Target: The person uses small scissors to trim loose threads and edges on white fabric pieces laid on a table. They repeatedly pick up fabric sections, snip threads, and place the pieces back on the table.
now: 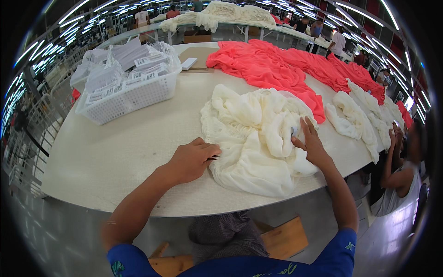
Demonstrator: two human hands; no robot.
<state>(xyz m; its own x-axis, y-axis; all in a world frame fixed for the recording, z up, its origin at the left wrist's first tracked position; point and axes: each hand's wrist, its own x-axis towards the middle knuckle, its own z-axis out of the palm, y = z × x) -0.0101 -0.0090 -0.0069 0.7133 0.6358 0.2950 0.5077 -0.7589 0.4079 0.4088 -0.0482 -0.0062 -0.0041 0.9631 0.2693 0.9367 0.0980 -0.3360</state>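
Note:
A bunched cream garment of thin, gathered fabric [249, 145] lies before me on the pale table. My left hand [197, 159] is closed at its left edge, around a small dark pointed tool [213, 158], perhaps thread snips; most of the tool is hidden in the fist. Fingers spread, my right hand [313, 145] rests on the right side of the cloth. Just left of its thumb, a small whitish label or sticker [294, 131] shows among the folds.
A white perforated plastic basket [135, 100] full of printed tags stands at the left. Coral fabric [263, 65] is heaped behind the garment. More cream pieces [353, 117] lie at the right, near a seated co-worker [398, 183]. A white box [189, 63] rests on cardboard [199, 53].

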